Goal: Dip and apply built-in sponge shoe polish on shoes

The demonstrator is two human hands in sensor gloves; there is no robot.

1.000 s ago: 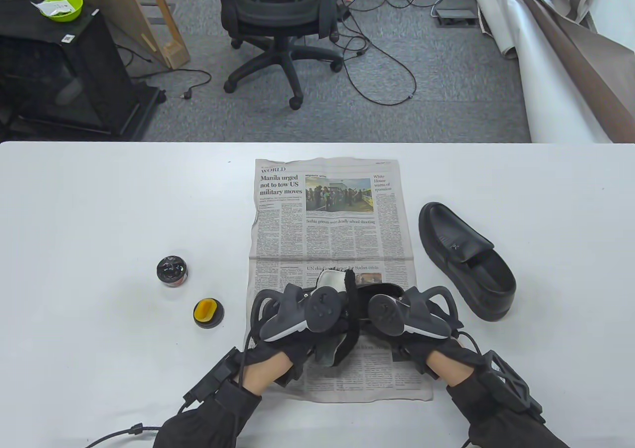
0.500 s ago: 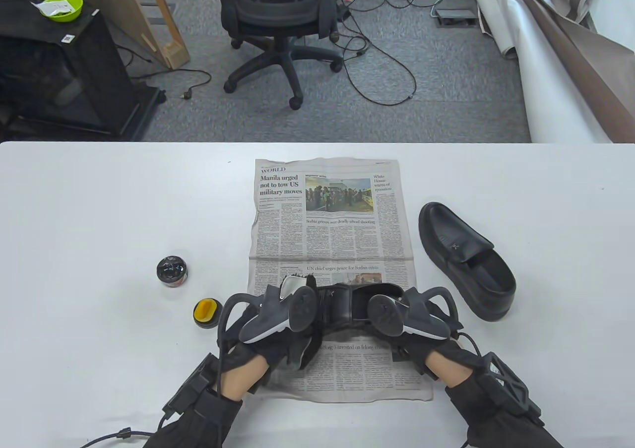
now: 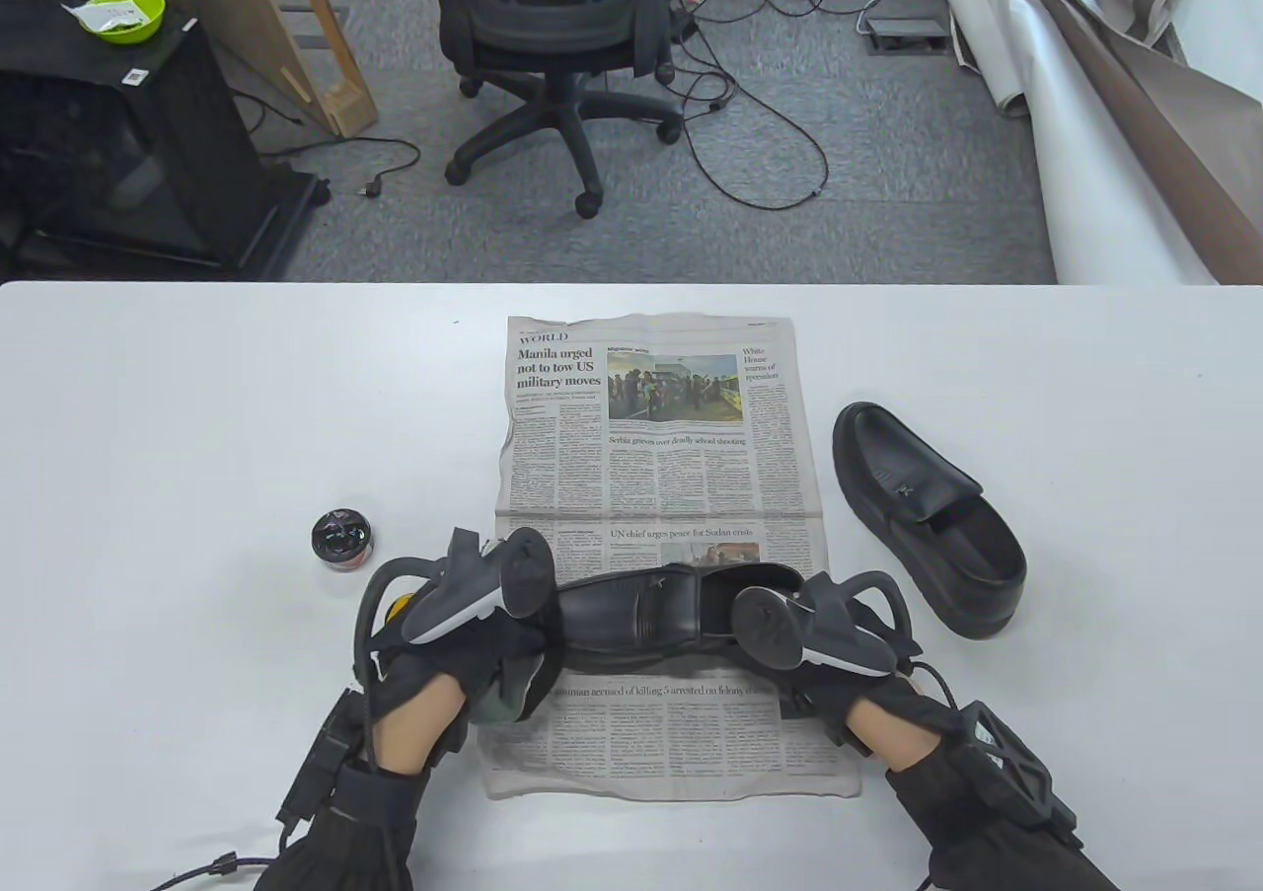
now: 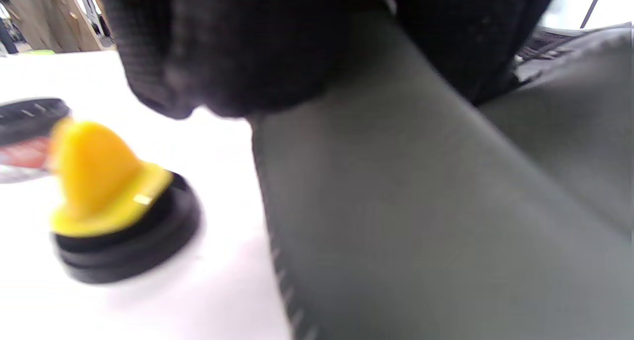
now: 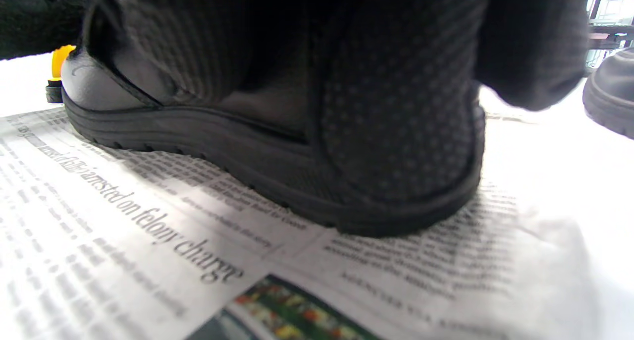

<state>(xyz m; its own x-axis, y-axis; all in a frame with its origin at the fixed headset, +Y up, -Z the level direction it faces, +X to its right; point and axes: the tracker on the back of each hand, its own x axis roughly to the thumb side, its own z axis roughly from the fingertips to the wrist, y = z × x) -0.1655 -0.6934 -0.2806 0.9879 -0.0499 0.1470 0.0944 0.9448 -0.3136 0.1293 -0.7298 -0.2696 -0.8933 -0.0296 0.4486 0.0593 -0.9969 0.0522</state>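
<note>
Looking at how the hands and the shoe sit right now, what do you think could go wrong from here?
1. The left hand holds a grey cloth right beside the yellow sponge applicator; it could knock it over or drag it, smearing polish on the white table.
2. The open polish tin sits off the newspaper, so drips would hit bare table.
3. The right hand grips only the heel of the shoe; its toe may pivot under pressure.

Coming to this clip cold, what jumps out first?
A black shoe lies across the near half of a newspaper, the right hand gripping its heel. The left hand is at its toe, beside the yellow sponge applicator. A second shoe sits off the paper to the right.
</note>
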